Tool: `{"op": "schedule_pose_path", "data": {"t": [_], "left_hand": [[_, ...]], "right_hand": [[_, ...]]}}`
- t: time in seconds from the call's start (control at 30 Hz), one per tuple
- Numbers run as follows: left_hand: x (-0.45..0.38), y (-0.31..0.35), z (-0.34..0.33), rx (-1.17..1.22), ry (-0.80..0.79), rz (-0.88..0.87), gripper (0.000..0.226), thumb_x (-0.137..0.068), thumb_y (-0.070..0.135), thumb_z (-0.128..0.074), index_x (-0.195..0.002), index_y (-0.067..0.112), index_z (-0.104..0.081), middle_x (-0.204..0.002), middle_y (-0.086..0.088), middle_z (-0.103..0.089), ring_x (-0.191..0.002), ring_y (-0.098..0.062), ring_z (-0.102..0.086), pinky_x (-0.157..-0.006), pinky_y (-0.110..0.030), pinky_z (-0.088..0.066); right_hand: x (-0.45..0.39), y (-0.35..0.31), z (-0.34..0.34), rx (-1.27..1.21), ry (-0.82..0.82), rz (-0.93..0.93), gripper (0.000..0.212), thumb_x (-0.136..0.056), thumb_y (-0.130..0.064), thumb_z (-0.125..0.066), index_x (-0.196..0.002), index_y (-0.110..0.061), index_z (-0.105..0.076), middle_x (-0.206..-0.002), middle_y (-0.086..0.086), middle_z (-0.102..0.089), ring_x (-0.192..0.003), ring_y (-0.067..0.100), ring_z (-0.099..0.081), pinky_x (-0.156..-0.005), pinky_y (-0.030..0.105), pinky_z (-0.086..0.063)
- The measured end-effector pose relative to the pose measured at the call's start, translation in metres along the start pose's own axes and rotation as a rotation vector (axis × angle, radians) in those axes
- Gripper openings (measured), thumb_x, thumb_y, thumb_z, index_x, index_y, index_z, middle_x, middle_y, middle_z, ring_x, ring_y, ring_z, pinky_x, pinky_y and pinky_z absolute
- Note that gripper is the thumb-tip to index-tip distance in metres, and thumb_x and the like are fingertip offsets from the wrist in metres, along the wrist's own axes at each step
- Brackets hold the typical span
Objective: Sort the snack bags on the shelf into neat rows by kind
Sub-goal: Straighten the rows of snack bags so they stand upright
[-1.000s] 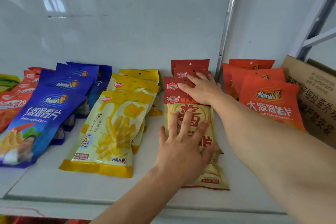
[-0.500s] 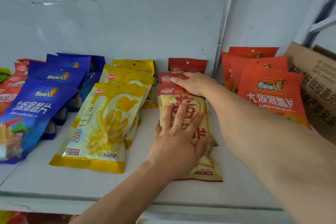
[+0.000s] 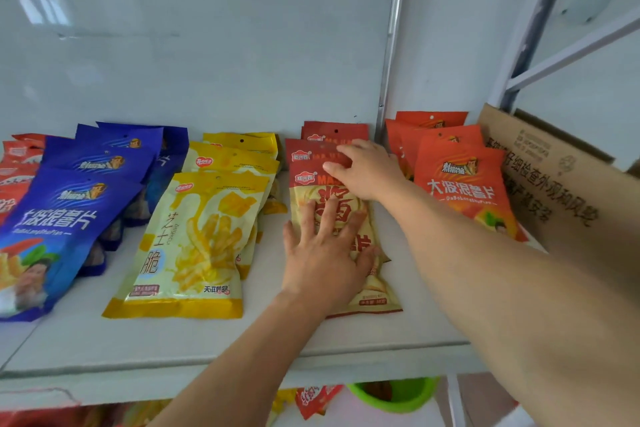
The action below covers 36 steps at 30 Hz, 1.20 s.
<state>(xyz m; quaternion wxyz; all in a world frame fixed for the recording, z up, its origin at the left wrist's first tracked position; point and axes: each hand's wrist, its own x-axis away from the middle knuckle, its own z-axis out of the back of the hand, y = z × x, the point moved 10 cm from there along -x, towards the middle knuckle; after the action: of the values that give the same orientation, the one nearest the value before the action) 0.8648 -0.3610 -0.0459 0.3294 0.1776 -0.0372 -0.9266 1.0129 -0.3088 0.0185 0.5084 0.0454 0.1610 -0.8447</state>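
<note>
- The white shelf (image 3: 86,340) holds all the snack bags, and they lie flat in rows that run from front to back.
- A brown cardboard box (image 3: 554,184) with black print stands at the far right of the shelf, just beside the orange bags.
- The blue bags (image 3: 62,218) lie in a row on the left, each one partly on top of the one behind it.
- Some red bags (image 3: 17,170) peek out at the far left edge, next to the blue ones.
- The yellow bags (image 3: 187,243) with fries on them make the next row, right of the blue bags.
- The red-and-cream bags (image 3: 377,295) make the row in the middle, between the yellow row and the orange row.
- The orange bags (image 3: 460,184) lie in a row on the right, past a thin metal strip (image 3: 391,45) on the back wall.
- The left hand (image 3: 325,253) lies flat on the front red-and-cream bag with its fingers spread wide, so its grip is released and it only presses down.
- The right hand (image 3: 367,170) reaches in from the right and rests on the red tops of the bags farther back in the same row, with fingers stretched out and nothing clenched.
- A green bowl (image 3: 394,395) and more snack packs (image 3: 315,399) show on the level below the shelf.
</note>
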Motion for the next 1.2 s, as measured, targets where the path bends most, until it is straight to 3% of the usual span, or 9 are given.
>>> {"op": "schedule_pose_path", "data": {"t": [0.13, 0.37, 0.5, 0.57, 0.7, 0.8, 0.93, 1.1, 1.2], "left_hand": [[-0.002, -0.001, 0.005, -0.007, 0.018, -0.001, 0.065, -0.091, 0.07, -0.026, -0.15, 0.044, -0.023, -0.167, 0.001, -0.012, -0.152, -0.031, 0.002, -0.116, -0.063, -0.001], [-0.008, -0.008, 0.006, 0.051, -0.09, 0.125, 0.077, -0.086, 0.074, -0.036, -0.152, 0.037, -0.023, -0.166, 0.003, -0.01, -0.152, -0.03, 0.001, -0.12, -0.057, -0.003], [-0.015, 0.026, 0.034, 0.102, 0.099, 0.117, 0.08, -0.091, 0.069, -0.04, -0.156, 0.028, -0.02, -0.168, -0.003, -0.006, -0.153, -0.029, 0.005, -0.122, -0.051, -0.003], [-0.023, 0.057, 0.034, 0.291, 0.111, 0.087, 0.082, -0.092, 0.066, -0.044, -0.158, 0.026, -0.016, -0.168, -0.002, -0.005, -0.154, -0.025, 0.004, -0.122, -0.046, -0.005], [-0.046, 0.104, -0.006, 0.822, -0.017, 0.24, 0.087, -0.088, 0.063, -0.057, -0.156, 0.023, -0.021, -0.163, -0.002, -0.022, -0.149, -0.025, -0.023, -0.119, -0.049, -0.029], [-0.057, 0.11, -0.033, 0.973, -0.013, 0.411, 0.09, -0.087, 0.059, -0.063, -0.155, 0.015, -0.023, -0.157, -0.008, -0.034, -0.14, -0.03, -0.041, -0.111, -0.051, -0.04], [-0.068, 0.105, -0.05, 0.924, -0.013, 0.514, 0.096, -0.087, 0.061, -0.061, -0.156, 0.01, -0.017, -0.157, -0.013, -0.036, -0.141, -0.032, -0.041, -0.114, -0.048, -0.036], [-0.079, 0.111, -0.053, 0.839, 0.01, 0.513, 0.078, -0.088, 0.06, -0.06, -0.144, 0.01, -0.039, -0.141, -0.012, -0.054, -0.127, -0.032, -0.054, -0.106, -0.048, -0.045], [-0.082, 0.112, -0.058, 0.772, 0.013, 0.488, 0.073, -0.088, 0.062, -0.056, -0.143, 0.015, -0.043, -0.137, -0.01, -0.058, -0.124, -0.031, -0.056, -0.104, -0.049, -0.046]], "right_hand": [[0.035, 0.014, 0.018, -0.129, 0.031, -0.001, 0.064, -0.093, -0.066, -0.041, -0.143, -0.028, -0.048, -0.156, 0.0, -0.037, -0.141, 0.024, -0.037, -0.113, 0.049, -0.032], [0.095, 0.067, 0.077, -0.277, 0.274, 0.01, 0.05, -0.096, -0.05, -0.052, -0.136, -0.02, -0.057, -0.146, 0.003, -0.05, -0.136, 0.017, -0.042, -0.11, 0.03, -0.029], [0.124, 0.127, 0.099, -0.386, 0.441, -0.094, 0.052, -0.094, -0.051, -0.053, -0.136, -0.021, -0.055, -0.141, 0.002, -0.054, -0.131, 0.018, -0.047, -0.107, 0.03, -0.033], [0.135, 0.163, 0.096, -0.476, 0.462, -0.208, 0.058, -0.093, -0.055, -0.053, -0.14, -0.021, -0.05, -0.141, 0.002, -0.053, -0.131, 0.018, -0.047, -0.106, 0.033, -0.035], [0.146, 0.21, 0.064, -0.7, 0.379, -0.357, 0.054, -0.091, -0.057, -0.056, -0.134, -0.024, -0.052, -0.122, -0.007, -0.061, -0.12, 0.02, -0.058, -0.094, 0.031, -0.043], [0.144, 0.22, 0.039, -0.758, 0.266, -0.387, 0.057, -0.09, -0.062, -0.052, -0.132, -0.023, -0.053, -0.123, -0.003, -0.064, -0.116, 0.023, -0.06, -0.097, 0.037, -0.046], [0.138, 0.231, 0.027, -0.719, 0.22, -0.454, 0.068, -0.09, -0.067, -0.045, -0.137, -0.018, -0.047, -0.135, 0.008, -0.057, -0.124, 0.032, -0.054, -0.106, 0.047, -0.041], [0.131, 0.237, 0.019, -0.626, 0.166, -0.505, 0.076, -0.089, -0.071, -0.04, -0.145, -0.018, -0.038, -0.143, 0.013, -0.05, -0.13, 0.038, -0.047, -0.11, 0.054, -0.035], [0.132, 0.236, 0.014, -0.588, 0.148, -0.505, 0.077, -0.089, -0.073, -0.038, -0.146, -0.022, -0.035, -0.144, 0.012, -0.048, -0.132, 0.039, -0.044, -0.111, 0.056, -0.03]]}}
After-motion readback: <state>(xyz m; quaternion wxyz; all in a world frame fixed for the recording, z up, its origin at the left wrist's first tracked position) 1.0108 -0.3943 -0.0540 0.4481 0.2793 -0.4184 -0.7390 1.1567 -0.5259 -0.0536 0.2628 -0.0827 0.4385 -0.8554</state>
